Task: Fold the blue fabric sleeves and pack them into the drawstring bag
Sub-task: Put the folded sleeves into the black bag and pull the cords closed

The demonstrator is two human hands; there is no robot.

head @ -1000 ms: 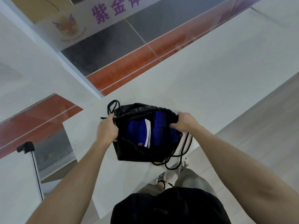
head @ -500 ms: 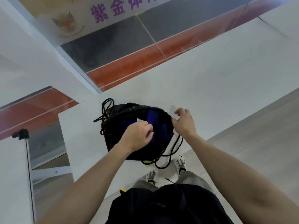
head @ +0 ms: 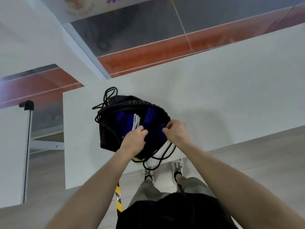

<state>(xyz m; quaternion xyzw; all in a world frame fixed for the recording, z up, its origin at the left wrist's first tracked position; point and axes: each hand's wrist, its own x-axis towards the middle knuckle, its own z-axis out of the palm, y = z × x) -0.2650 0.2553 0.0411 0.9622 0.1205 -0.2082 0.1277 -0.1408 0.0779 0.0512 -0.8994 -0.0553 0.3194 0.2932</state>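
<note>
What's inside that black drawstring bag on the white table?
Folded blue fabric sleeves lie in the black drawstring bag, with white folded edges showing between them. The left hand and right hand cover the near part, and the bag's bottom is hidden beneath the fabric.

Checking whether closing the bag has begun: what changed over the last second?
The left hand let go of the left rim of the drawstring bag and moved right to the mouth's near edge, beside the right hand, which briefly let go and pinches the rim again. The blue sleeves stayed inside, the bag on the table.
</note>
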